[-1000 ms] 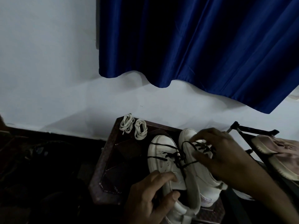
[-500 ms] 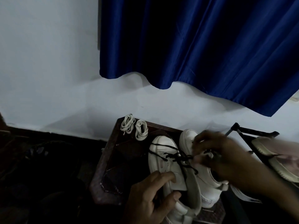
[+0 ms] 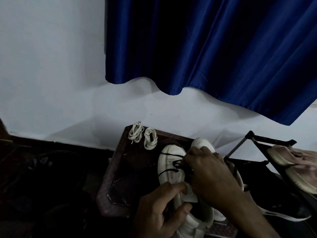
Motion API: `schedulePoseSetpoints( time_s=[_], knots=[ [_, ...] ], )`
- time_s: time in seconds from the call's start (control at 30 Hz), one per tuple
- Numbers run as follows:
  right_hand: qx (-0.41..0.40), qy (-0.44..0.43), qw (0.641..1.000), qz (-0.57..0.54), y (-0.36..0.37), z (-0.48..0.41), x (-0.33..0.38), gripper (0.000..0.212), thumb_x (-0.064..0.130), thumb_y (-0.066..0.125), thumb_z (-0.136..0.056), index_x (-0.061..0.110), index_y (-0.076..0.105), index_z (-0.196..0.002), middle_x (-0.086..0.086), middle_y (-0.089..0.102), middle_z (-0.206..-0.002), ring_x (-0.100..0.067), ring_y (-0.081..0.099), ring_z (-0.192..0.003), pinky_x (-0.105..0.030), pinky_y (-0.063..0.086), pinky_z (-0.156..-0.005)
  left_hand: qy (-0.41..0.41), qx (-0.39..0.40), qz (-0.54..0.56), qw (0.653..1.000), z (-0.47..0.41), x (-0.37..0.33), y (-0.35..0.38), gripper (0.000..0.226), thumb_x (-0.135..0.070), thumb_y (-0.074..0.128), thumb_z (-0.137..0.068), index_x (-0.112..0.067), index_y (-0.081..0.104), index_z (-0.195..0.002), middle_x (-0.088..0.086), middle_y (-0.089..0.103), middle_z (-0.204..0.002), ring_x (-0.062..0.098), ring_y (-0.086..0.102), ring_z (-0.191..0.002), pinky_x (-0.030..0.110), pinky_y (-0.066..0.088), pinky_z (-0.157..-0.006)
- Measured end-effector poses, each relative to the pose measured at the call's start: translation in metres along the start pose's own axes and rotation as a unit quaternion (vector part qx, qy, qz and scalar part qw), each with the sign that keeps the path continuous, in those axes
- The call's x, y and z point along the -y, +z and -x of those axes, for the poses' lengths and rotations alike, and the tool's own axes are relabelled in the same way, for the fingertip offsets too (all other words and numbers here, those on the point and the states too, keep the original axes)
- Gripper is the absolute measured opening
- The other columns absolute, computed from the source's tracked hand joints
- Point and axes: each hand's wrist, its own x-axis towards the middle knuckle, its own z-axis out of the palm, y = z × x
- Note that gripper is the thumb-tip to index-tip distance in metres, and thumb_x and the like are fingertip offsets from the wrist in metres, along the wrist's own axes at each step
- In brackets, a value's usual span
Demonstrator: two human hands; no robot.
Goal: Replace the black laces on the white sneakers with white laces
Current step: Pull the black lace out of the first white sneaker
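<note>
Pair of white low-top sneakers (image 3: 169, 162), side by side on dark wooden table (image 3: 116, 170), strung with thin black laces (image 3: 171, 169). Left hand (image 3: 161, 208) grips one sneaker's heel; right hand (image 3: 209, 174) curled over the lacing, apparently pinching a lace. Two coiled white laces (image 3: 151, 139) at table's far corner.

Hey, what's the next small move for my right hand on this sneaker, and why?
Probably pull the black lace free of the next eyelets. The right hand pinches it over the sneaker that the left hand grips, it is threaded across the shoe, and the white laces lie bundled on the table.
</note>
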Motion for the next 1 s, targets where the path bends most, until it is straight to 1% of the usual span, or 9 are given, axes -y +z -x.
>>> schedulePoseSetpoints(
  time_s=[0.2,0.37,0.47,0.53,0.6,0.67,0.8,0.87,1.0],
  knots=[
    [-0.027,0.033,0.999,-0.025,-0.019,0.013,-0.019,0.017,0.042,0.055,-0.092,0.032,0.068,-0.097,0.02,0.049,-0.112,-0.007,0.046,-0.107,-0.036,0.042,-0.093,0.015,0.001,-0.021,1.0,0.0,0.0,0.001,0.026,-0.051,0.056,-0.093,-0.037,0.061,-0.113,-0.014,0.065,-0.096,0.001,0.065,-0.085,0.021,0.053,-0.07],
    [-0.189,0.111,0.971,-0.094,-0.047,0.023,-0.044,0.005,0.027,0.071,-0.082,0.029,0.069,-0.077,0.016,0.054,-0.086,-0.012,0.054,-0.072,-0.039,0.05,-0.069,0.006,-0.005,-0.013,1.0,-0.003,-0.001,0.0,0.023,-0.053,0.057,-0.091,-0.036,0.061,-0.106,-0.02,0.059,-0.083,-0.003,0.056,-0.063,0.015,0.047,-0.058],
    [-0.144,0.137,0.979,-0.05,-0.039,0.018,-0.042,0.007,0.033,0.066,-0.088,0.03,0.065,-0.095,0.01,0.062,-0.091,-0.013,0.056,-0.079,-0.036,0.051,-0.076,0.005,-0.006,-0.014,1.0,-0.002,0.001,0.0,0.022,-0.054,0.056,-0.091,-0.037,0.059,-0.105,-0.022,0.058,-0.084,-0.003,0.056,-0.062,0.016,0.047,-0.057],
    [-0.101,0.154,0.983,-0.017,-0.028,0.017,-0.039,0.041,0.044,0.06,-0.09,0.031,0.052,-0.128,0.008,0.061,-0.12,-0.015,0.053,-0.107,-0.038,0.048,-0.091,0.005,-0.001,-0.013,1.0,-0.002,0.001,0.001,0.022,-0.054,0.056,-0.091,-0.037,0.059,-0.105,-0.024,0.058,-0.085,-0.004,0.055,-0.061,0.014,0.046,-0.057],
    [-0.103,0.117,0.987,-0.043,-0.025,0.017,-0.031,0.054,0.046,0.059,-0.089,0.034,0.041,-0.138,0.01,0.047,-0.137,-0.015,0.04,-0.124,-0.037,0.044,-0.099,0.007,0.002,-0.015,1.0,-0.003,0.001,0.004,0.024,-0.055,0.056,-0.092,-0.038,0.059,-0.108,-0.021,0.061,-0.089,-0.001,0.06,-0.067,0.018,0.05,-0.059],
    [-0.082,0.048,0.993,-0.068,-0.022,0.014,-0.02,0.037,0.045,0.058,-0.09,0.039,0.052,-0.126,0.015,0.045,-0.131,-0.012,0.039,-0.121,-0.036,0.044,-0.096,0.003,-0.002,-0.004,1.0,-0.003,0.002,0.004,0.025,-0.054,0.056,-0.092,-0.037,0.06,-0.11,-0.019,0.064,-0.093,0.0,0.064,-0.075,0.021,0.053,-0.063],
    [0.014,0.003,0.999,0.033,-0.006,0.003,-0.009,0.023,0.04,0.054,-0.093,0.03,0.061,-0.113,0.01,0.052,-0.121,-0.015,0.045,-0.118,-0.04,0.041,-0.097,0.008,-0.006,-0.013,1.0,-0.002,0.002,0.003,0.03,-0.055,0.055,-0.092,-0.036,0.06,-0.115,-0.018,0.067,-0.101,0.001,0.068,-0.084,0.027,0.055,-0.065],
    [-0.006,0.007,0.999,0.032,-0.007,0.004,-0.011,0.018,0.042,0.056,-0.091,0.029,0.064,-0.102,0.011,0.058,-0.108,-0.015,0.054,-0.107,-0.036,0.042,-0.093,0.016,-0.011,-0.03,0.999,-0.002,0.002,0.003,0.029,-0.056,0.054,-0.092,-0.037,0.059,-0.112,-0.018,0.067,-0.097,0.001,0.067,-0.078,0.026,0.054,-0.061],
    [-0.098,0.12,0.985,-0.077,-0.038,0.012,-0.04,0.013,0.042,0.064,-0.087,0.029,0.065,-0.084,0.011,0.064,-0.082,-0.013,0.064,-0.072,-0.033,0.054,-0.069,0.017,-0.02,-0.039,0.999,-0.006,-0.002,0.002,0.026,-0.057,0.054,-0.091,-0.034,0.057,-0.103,-0.02,0.061,-0.083,-0.007,0.058,-0.068,0.013,0.048,-0.058]
  ],
)
